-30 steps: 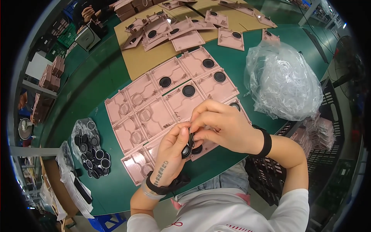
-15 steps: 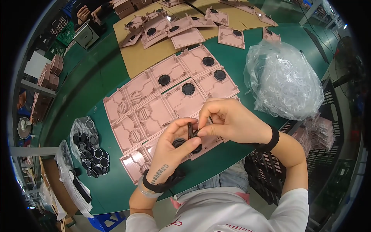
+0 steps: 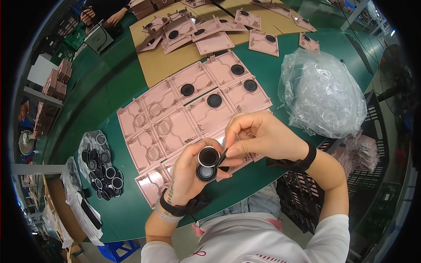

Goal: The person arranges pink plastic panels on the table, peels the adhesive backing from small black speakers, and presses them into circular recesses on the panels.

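My left hand (image 3: 186, 172) cradles a few round black discs, one with a white rim (image 3: 208, 156) facing up and another black disc (image 3: 206, 172) just below it. Between the thumb and fingers of my right hand (image 3: 263, 138) is a thin black disc (image 3: 220, 158), seen edge-on against the ones in my left hand. Pink plastic panels (image 3: 175, 127) lie in rows under and beyond my hands. Some panels carry a black disc (image 3: 214, 101) at a corner; others show a bare round grille (image 3: 163, 128).
A bag of clear plastic rings (image 3: 324, 94) sits at right. Loose black discs (image 3: 104, 168) spill from a bag at left. More pink panels (image 3: 213, 43) are heaped on cardboard at the back. Another person's hand (image 3: 117, 16) shows at far left. A black crate (image 3: 302, 197) stands below right.
My left hand has turned and opened out, so the discs in it now face up. The thin black disc between my hands has tilted. The other person's hands have shifted.
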`<state>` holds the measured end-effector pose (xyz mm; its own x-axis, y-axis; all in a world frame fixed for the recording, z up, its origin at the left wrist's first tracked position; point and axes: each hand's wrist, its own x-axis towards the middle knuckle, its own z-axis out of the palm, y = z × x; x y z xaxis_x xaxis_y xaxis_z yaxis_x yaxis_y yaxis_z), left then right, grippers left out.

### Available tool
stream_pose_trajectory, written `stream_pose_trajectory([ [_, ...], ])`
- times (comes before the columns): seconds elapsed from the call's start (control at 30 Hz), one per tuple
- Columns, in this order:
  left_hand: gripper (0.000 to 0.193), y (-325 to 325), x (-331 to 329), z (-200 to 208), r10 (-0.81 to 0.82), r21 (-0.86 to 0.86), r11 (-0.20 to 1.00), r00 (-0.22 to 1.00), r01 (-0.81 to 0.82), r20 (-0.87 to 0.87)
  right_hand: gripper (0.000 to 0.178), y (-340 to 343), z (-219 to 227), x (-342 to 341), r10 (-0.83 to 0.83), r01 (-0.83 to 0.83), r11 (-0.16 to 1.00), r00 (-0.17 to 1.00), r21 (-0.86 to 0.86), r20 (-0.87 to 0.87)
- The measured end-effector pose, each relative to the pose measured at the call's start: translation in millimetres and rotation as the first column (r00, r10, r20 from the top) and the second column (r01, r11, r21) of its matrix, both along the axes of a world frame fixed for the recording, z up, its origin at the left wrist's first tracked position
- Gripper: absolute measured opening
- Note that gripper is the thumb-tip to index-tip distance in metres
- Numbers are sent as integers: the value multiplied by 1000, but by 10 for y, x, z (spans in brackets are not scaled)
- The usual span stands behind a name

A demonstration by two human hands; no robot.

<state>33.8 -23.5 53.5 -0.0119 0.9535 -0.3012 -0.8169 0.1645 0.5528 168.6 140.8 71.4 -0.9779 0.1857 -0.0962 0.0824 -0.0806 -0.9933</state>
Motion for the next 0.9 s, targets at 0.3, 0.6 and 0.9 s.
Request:
stream_pose_trajectory([
  [0.3,40,-7,48,32,-40,-10,999,935,39,-353,14,-13,111,-15,-24,41,966,997,-257,71],
  [0.6,38,-1,39,-40,-53,-72,997,947,32,-318,16,17,152,11,51,-37,940,998,340,-31],
  [0.9,25,-63,75,25,66,-81,988,840,-129,-538,17,-27,14,22,-78,88,972,995,-216,55],
])
